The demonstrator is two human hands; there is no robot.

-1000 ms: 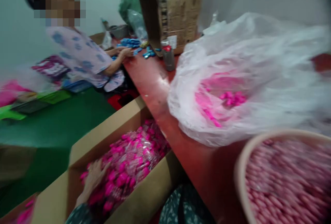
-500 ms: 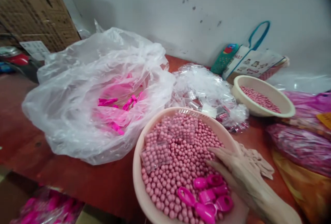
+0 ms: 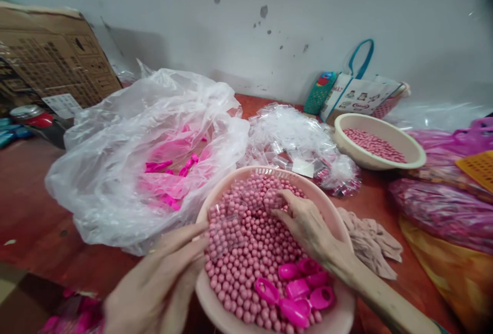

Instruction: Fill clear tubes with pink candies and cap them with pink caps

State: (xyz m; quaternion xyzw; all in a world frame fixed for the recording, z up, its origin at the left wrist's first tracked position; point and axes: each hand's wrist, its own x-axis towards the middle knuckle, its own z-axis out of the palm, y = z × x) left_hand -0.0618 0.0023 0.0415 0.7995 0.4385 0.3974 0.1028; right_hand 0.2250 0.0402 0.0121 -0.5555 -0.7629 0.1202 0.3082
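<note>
A pink basin (image 3: 339, 309) full of small pink beads (image 3: 246, 257) stands on the red table right in front of me. Small clear bags lie on the beads, and several bright pink plastic caps (image 3: 295, 293) sit at the basin's near side. My right hand (image 3: 308, 223) rests palm-down on the beads, fingertips touching a clear bag near the basin's middle. My left hand (image 3: 164, 277) reaches in from the lower left, fingers extended to the basin's left rim beside another clear bag, holding nothing.
A big clear plastic sack (image 3: 127, 169) with pink parts lies left of the basin. A heap of small clear bags (image 3: 292, 138) lies behind it, a second bead bowl (image 3: 379, 141) at right. A cardboard box (image 3: 50, 56) stands far left; pink filled bags (image 3: 447, 205) right.
My view swung from the carton on the floor to the table. My right hand slid forward over the beads, and my left hand came up to the basin's rim.
</note>
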